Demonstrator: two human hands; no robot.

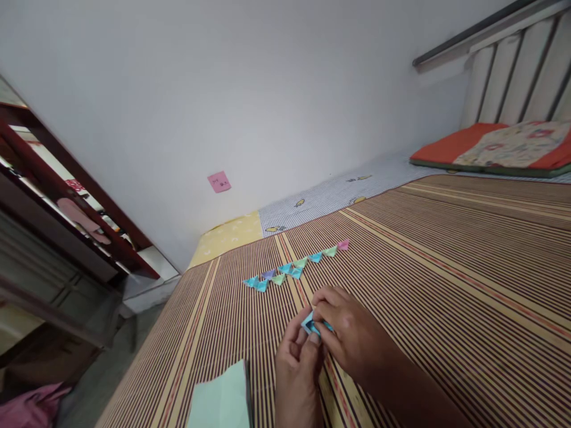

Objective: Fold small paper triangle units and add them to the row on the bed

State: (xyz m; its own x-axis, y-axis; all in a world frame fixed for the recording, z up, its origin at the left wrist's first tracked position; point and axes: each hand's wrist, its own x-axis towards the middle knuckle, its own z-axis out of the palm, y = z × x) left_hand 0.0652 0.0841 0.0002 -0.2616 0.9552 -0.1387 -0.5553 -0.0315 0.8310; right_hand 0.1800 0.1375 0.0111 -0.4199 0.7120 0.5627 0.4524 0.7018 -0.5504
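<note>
Between my two hands is a small blue folded paper piece (308,324), partly covered by my fingers. My left hand (298,362) pinches its left end with thumb and fingers. My right hand (341,321) grips it from the right, fingertips pressed at its upper and inner folds. Beyond my hands, two rows of small folded paper pieces (279,279) in blue, green, purple and pink lie on the striped mat (428,285). A pale green stack of paper (222,397) rests to the left of my left hand.
A white wall (285,101) with a pink note (219,182) borders the bed. Folded orange bedding (473,145) lies at the far right, below a radiator (513,71). The bed's left edge drops to the floor (147,333), near a dark red wooden frame (40,142).
</note>
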